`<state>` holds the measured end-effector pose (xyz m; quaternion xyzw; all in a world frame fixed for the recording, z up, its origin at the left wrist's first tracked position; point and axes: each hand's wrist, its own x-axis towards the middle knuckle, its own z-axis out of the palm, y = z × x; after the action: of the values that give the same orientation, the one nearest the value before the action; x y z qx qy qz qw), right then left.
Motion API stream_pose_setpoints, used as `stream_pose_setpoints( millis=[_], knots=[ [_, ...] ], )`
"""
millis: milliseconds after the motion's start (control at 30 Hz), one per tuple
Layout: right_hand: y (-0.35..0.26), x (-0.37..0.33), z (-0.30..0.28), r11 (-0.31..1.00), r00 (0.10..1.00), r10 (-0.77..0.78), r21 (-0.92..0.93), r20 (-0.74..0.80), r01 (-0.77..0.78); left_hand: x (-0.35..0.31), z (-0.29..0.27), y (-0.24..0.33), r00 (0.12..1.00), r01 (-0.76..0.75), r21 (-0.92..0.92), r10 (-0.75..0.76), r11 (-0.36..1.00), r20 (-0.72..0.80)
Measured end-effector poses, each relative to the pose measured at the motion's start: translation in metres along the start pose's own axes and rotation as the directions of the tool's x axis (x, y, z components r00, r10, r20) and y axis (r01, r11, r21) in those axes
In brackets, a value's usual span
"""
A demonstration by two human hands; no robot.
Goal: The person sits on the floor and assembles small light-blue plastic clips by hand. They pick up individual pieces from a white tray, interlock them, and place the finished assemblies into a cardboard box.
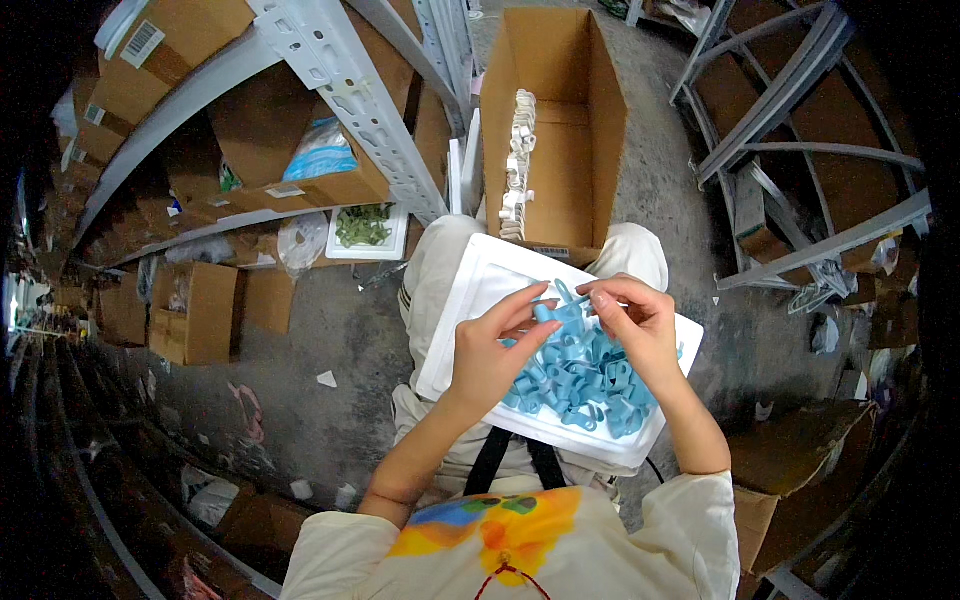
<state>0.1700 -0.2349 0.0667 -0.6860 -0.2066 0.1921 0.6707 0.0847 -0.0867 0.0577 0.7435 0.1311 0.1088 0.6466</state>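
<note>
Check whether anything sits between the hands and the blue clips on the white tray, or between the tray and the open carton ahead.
Nothing visible does. The left hand and right hand already pinch a blue clip above the pile of clips on the white tray. The open carton stands just beyond the tray's far edge, its opening unobstructed.

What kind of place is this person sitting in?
Probably a warehouse or stockroom. Grey metal shelves hold cardboard boxes, an open carton stands on the bare concrete floor, and a white tray holds blue plastic clips.
</note>
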Motion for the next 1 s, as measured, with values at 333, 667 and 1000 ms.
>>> stream_pose_setpoints(
  millis=[333, 667, 1000],
  knots=[
    [0.009, 0.001, 0.003, 0.991, 0.993, -0.081, -0.096, 0.081, 0.089, 0.004, -0.003, -0.005, 0.996, -0.004, -0.031, 0.007, 0.999, 0.087],
    [-0.005, 0.003, 0.008, 0.993, 0.999, 0.023, -0.113, 0.047, -0.018, 0.005, -0.008, -0.009, 0.952, 0.248, -0.344, -0.163, 0.906, 0.259],
    [-0.008, 0.015, 0.009, 0.917, 0.977, -0.089, -0.366, 0.196, 0.157, 0.001, -0.005, -0.003, 0.964, 0.202, -0.195, -0.160, 0.960, 0.214]
  ],
)
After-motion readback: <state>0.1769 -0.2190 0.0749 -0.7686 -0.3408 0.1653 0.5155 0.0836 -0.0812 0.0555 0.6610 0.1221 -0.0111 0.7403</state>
